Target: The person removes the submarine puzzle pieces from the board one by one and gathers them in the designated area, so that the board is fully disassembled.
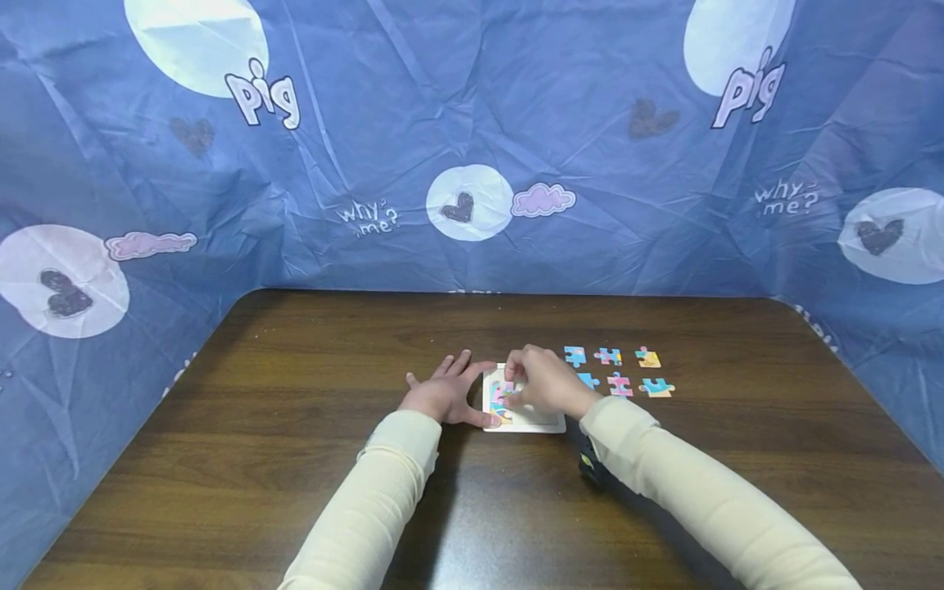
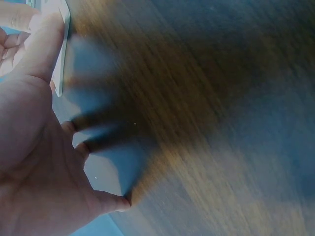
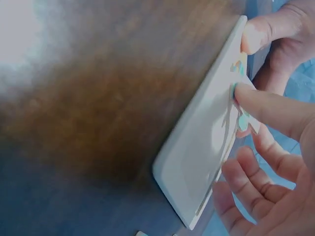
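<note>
A small white puzzle tray (image 1: pixel 542 427) lies on the table, with a few pastel puzzle pieces (image 1: pixel 503 415) along its left side. My left hand (image 1: pixel 437 399) is spread at the tray's left edge. Its thumb rests on the near left corner and its index finger touches the far left corner; the other fingers reach out over the table. Above the tray, my right hand (image 1: pixel 547 382) pinches a puzzle piece (image 3: pixel 244 121) between thumb and index finger. The piece is tilted in the right wrist view and partly hidden by the fingers.
Several loose puzzle pieces lie in two rows right of the tray, among them a yellow one (image 1: pixel 648 358), a pink one (image 1: pixel 620 384) and a blue one (image 1: pixel 574 356). The brown wooden table (image 1: pixel 295 369) meets a blue printed cloth (image 1: pixel 413 123) behind and at the sides.
</note>
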`<control>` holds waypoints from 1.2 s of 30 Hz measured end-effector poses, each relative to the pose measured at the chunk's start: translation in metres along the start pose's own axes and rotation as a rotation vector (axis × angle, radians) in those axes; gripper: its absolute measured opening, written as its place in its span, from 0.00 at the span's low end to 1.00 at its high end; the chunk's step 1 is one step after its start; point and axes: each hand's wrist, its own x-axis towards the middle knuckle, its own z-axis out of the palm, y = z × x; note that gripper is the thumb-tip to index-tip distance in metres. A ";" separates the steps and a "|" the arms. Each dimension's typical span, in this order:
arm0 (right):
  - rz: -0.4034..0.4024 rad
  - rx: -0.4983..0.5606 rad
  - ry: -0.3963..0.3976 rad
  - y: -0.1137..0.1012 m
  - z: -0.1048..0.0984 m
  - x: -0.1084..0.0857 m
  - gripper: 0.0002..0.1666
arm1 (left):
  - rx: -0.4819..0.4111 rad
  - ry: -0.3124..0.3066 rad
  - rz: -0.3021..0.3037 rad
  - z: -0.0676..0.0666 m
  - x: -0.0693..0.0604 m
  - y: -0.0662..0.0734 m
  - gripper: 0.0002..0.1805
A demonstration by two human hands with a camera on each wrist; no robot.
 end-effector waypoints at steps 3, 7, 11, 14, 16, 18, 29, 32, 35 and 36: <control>-0.005 0.032 -0.002 0.001 -0.002 0.002 0.14 | 0.003 -0.003 -0.005 0.001 0.001 0.000 0.49; 0.021 0.114 -0.001 0.005 -0.008 0.003 0.11 | 0.004 -0.004 -0.012 0.001 0.001 -0.001 0.49; 0.082 0.182 -0.017 0.015 -0.018 0.002 0.09 | 0.001 0.001 -0.009 -0.001 -0.001 0.001 0.49; 0.123 0.197 -0.057 0.024 -0.023 0.002 0.07 | -0.001 0.004 -0.003 0.000 0.000 0.001 0.49; 0.139 0.186 -0.074 0.027 -0.025 0.001 0.06 | -0.005 0.004 -0.001 0.000 0.000 0.000 0.49; 0.120 0.142 -0.072 0.028 -0.026 0.000 0.05 | -0.008 0.001 -0.001 0.000 0.000 0.000 0.48; 0.056 -0.157 -0.030 0.014 -0.014 -0.008 0.15 | -0.005 -0.005 -0.010 0.002 0.004 -0.003 0.49; 0.036 -0.126 -0.054 0.013 -0.015 -0.007 0.12 | -0.010 -0.007 -0.012 0.005 0.010 -0.006 0.50; 0.041 -0.110 -0.064 0.015 -0.017 -0.007 0.14 | -0.007 -0.002 -0.009 0.006 0.011 -0.006 0.51; 0.046 -0.109 -0.065 0.016 -0.017 -0.007 0.15 | -0.005 0.001 -0.007 0.005 0.009 -0.005 0.50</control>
